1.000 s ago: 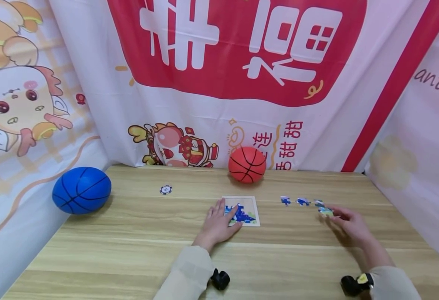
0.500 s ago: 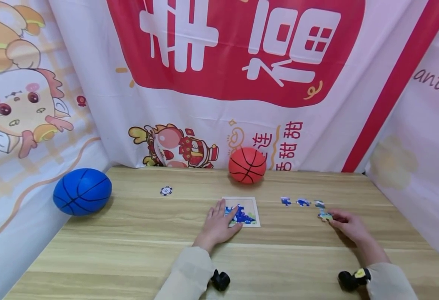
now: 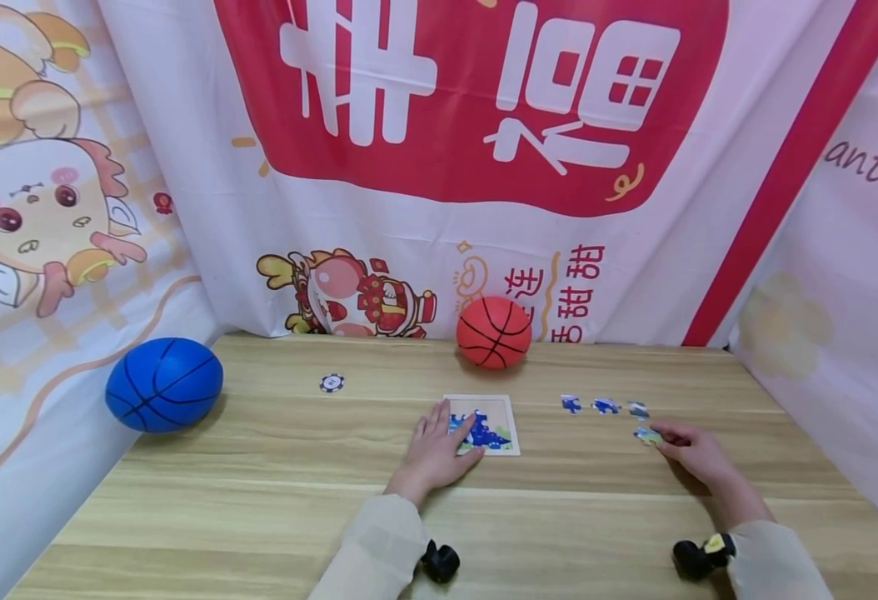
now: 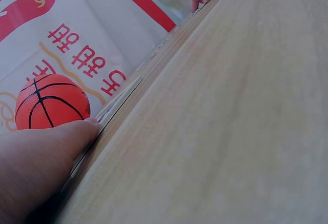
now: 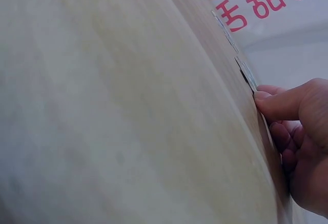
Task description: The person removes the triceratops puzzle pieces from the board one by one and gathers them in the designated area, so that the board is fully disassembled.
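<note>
My left hand (image 3: pixel 435 446) lies with fingers spread over the left side of a square puzzle tray (image 3: pixel 514 425). Inside the tray a partly assembled blue and green picture (image 3: pixel 490 435) shows beside the thumb. Over on the right, my right hand (image 3: pixel 697 454) pinches a green and blue jigsaw piece (image 3: pixel 645 435) at its right edge, thumb against fingers. In the right wrist view the thumb and fingertips meet at the thin edge of that piece (image 5: pixel 246 73), close over the table. Three loose jigsaw pieces (image 3: pixel 606 406) lie in a row just beyond it.
A red ball (image 3: pixel 494 333) with black lines stands behind the tray, against the printed curtain (image 3: pixel 439 187). At the left edge of the wooden table (image 3: pixel 274 467) is a blue ball (image 3: pixel 164 385). A small round token (image 3: pixel 331 382) lies between them.
My right hand has drawn slightly left and toward me with the pinched jigsaw piece, which now sits apart from the row. The left hand has stayed on the tray.
</note>
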Demonstrator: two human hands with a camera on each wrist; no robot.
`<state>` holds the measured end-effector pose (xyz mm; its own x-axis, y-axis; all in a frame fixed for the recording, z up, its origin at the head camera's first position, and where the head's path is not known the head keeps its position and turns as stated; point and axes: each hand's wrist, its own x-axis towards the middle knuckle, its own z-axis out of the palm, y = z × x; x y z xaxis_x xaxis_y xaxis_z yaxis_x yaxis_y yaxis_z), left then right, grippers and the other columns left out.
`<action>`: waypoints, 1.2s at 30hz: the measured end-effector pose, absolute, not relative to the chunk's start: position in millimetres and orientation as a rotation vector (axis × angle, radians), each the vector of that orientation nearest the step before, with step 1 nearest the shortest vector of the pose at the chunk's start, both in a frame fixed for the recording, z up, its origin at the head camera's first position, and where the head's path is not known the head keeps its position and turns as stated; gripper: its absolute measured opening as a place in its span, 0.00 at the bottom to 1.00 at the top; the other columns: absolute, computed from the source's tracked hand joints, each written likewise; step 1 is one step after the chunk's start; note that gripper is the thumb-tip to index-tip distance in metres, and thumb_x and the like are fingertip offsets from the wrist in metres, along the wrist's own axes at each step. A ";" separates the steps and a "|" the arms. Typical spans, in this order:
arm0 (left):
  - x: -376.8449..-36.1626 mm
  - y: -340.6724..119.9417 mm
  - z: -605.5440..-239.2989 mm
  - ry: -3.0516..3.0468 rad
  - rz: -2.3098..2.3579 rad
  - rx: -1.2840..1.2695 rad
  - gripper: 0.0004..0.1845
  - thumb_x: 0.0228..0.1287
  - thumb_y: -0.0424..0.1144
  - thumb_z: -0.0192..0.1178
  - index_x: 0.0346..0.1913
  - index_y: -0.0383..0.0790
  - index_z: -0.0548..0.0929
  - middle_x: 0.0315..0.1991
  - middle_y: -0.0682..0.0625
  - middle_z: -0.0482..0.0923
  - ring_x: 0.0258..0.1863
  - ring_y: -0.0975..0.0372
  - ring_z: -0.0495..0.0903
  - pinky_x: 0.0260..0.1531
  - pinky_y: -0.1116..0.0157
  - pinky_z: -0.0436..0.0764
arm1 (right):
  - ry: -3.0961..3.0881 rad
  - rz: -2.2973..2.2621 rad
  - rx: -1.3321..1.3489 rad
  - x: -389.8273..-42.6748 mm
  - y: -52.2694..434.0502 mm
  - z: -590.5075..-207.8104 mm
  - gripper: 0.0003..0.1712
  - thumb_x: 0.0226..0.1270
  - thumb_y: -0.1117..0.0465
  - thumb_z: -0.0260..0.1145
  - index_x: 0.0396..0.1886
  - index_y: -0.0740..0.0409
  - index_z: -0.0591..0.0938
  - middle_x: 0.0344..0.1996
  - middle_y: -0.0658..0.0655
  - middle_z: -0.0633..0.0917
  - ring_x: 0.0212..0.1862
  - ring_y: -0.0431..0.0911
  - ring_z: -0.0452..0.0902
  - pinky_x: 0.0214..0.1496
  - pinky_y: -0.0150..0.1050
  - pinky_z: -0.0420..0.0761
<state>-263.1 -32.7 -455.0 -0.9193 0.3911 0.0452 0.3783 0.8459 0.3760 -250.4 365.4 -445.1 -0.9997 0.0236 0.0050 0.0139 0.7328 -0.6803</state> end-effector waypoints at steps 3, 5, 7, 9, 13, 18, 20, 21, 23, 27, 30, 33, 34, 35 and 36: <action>-263.2 -32.6 -455.4 2.987 0.603 0.622 0.32 0.58 0.63 0.40 0.64 0.54 0.58 0.66 0.40 0.36 0.64 0.52 0.35 0.58 0.52 0.39 | -2.919 1.154 -0.056 -250.2 364.8 -444.4 0.20 0.58 0.65 0.57 0.51 0.68 0.72 0.35 0.61 0.73 0.36 0.52 0.64 0.34 0.40 0.64; -262.9 -32.7 -455.2 2.986 0.609 0.621 0.32 0.58 0.63 0.40 0.64 0.53 0.58 0.66 0.40 0.36 0.64 0.52 0.35 0.58 0.52 0.39 | -2.921 1.153 -0.065 -250.2 364.3 -444.1 0.20 0.59 0.65 0.57 0.51 0.68 0.72 0.35 0.61 0.73 0.36 0.52 0.64 0.34 0.40 0.63; -262.9 -32.8 -454.8 2.986 0.612 0.624 0.32 0.58 0.63 0.40 0.64 0.53 0.59 0.66 0.40 0.36 0.64 0.51 0.35 0.58 0.52 0.39 | -2.919 1.143 -0.057 -250.3 364.0 -444.2 0.20 0.58 0.65 0.57 0.51 0.68 0.72 0.35 0.62 0.73 0.36 0.52 0.64 0.34 0.40 0.63; -262.6 -32.8 -454.3 2.986 0.613 0.625 0.32 0.58 0.62 0.40 0.64 0.53 0.59 0.66 0.39 0.36 0.64 0.51 0.35 0.58 0.52 0.39 | -2.911 1.133 -0.038 -250.1 363.7 -444.3 0.20 0.58 0.65 0.57 0.51 0.68 0.72 0.35 0.62 0.73 0.36 0.52 0.65 0.34 0.40 0.63; -262.9 -32.7 -454.7 2.987 0.617 0.622 0.32 0.58 0.63 0.40 0.64 0.53 0.59 0.66 0.40 0.36 0.64 0.51 0.35 0.58 0.52 0.39 | -2.896 1.121 -0.022 -250.0 363.1 -444.7 0.21 0.58 0.64 0.58 0.51 0.68 0.72 0.36 0.63 0.74 0.36 0.51 0.66 0.35 0.40 0.64; -263.3 -32.1 -454.4 2.984 0.624 0.617 0.33 0.58 0.63 0.41 0.64 0.53 0.59 0.66 0.40 0.37 0.64 0.51 0.35 0.58 0.51 0.39 | -2.866 1.188 -0.039 -250.7 364.1 -444.0 0.25 0.58 0.61 0.59 0.54 0.69 0.69 0.35 0.62 0.74 0.37 0.51 0.65 0.35 0.39 0.66; -262.8 -31.7 -454.3 2.982 0.621 0.615 0.33 0.58 0.63 0.40 0.64 0.53 0.58 0.66 0.40 0.36 0.64 0.51 0.35 0.58 0.52 0.38 | -2.842 1.249 -0.050 -249.6 364.2 -441.9 0.27 0.59 0.60 0.58 0.56 0.69 0.67 0.36 0.62 0.72 0.37 0.50 0.64 0.34 0.37 0.66; -262.8 -31.4 -454.6 2.981 0.618 0.616 0.33 0.58 0.63 0.40 0.64 0.53 0.58 0.66 0.40 0.36 0.64 0.51 0.35 0.58 0.52 0.38 | -2.825 1.284 -0.059 -248.5 364.1 -440.2 0.28 0.59 0.59 0.58 0.57 0.69 0.65 0.37 0.63 0.72 0.37 0.50 0.64 0.33 0.37 0.67; -262.7 -31.5 -455.7 2.981 0.612 0.612 0.33 0.58 0.63 0.40 0.64 0.53 0.58 0.66 0.40 0.36 0.64 0.52 0.34 0.58 0.52 0.38 | -2.799 1.335 -0.071 -246.4 362.0 -435.9 0.30 0.60 0.57 0.57 0.59 0.68 0.63 0.40 0.66 0.72 0.39 0.51 0.64 0.33 0.37 0.67; -263.1 -31.3 -457.4 2.984 0.614 0.609 0.33 0.57 0.63 0.40 0.64 0.54 0.58 0.66 0.40 0.36 0.64 0.52 0.34 0.58 0.52 0.38 | -2.782 1.353 -0.055 -244.2 352.4 -425.4 0.32 0.62 0.52 0.54 0.61 0.63 0.61 0.45 0.67 0.71 0.44 0.53 0.64 0.37 0.40 0.67; -263.2 -31.3 -457.7 2.990 0.615 0.607 0.33 0.57 0.63 0.40 0.64 0.54 0.58 0.66 0.40 0.36 0.64 0.51 0.34 0.58 0.52 0.38 | -2.766 1.354 0.009 -245.0 340.0 -417.9 0.32 0.62 0.50 0.54 0.62 0.60 0.61 0.44 0.65 0.71 0.43 0.53 0.64 0.39 0.42 0.67; -263.5 -31.7 -457.8 2.990 0.617 0.610 0.33 0.57 0.63 0.40 0.64 0.54 0.57 0.66 0.40 0.36 0.64 0.51 0.34 0.58 0.52 0.38 | -2.723 1.358 0.072 -247.5 325.7 -413.8 0.30 0.61 0.53 0.56 0.60 0.61 0.64 0.41 0.63 0.73 0.40 0.51 0.66 0.37 0.40 0.68; -263.5 -31.8 -457.7 2.989 0.623 0.612 0.33 0.57 0.63 0.40 0.65 0.53 0.57 0.66 0.40 0.36 0.64 0.51 0.34 0.58 0.52 0.38 | -2.705 1.369 0.089 -248.8 320.7 -413.1 0.29 0.61 0.54 0.56 0.60 0.61 0.64 0.40 0.63 0.73 0.39 0.50 0.66 0.37 0.39 0.69; -263.7 -32.1 -457.6 2.990 0.627 0.612 0.34 0.57 0.63 0.40 0.65 0.53 0.56 0.66 0.40 0.35 0.64 0.51 0.34 0.58 0.52 0.38 | -2.695 1.373 0.096 -250.3 315.8 -412.8 0.29 0.61 0.54 0.56 0.60 0.62 0.65 0.39 0.63 0.74 0.39 0.50 0.66 0.36 0.38 0.69; -263.6 -32.6 -457.3 2.990 0.636 0.613 0.34 0.57 0.63 0.40 0.65 0.52 0.56 0.66 0.39 0.35 0.64 0.51 0.34 0.58 0.52 0.38 | -2.682 1.401 0.098 -251.5 310.8 -412.8 0.28 0.61 0.55 0.56 0.59 0.61 0.65 0.39 0.62 0.74 0.39 0.49 0.66 0.37 0.38 0.69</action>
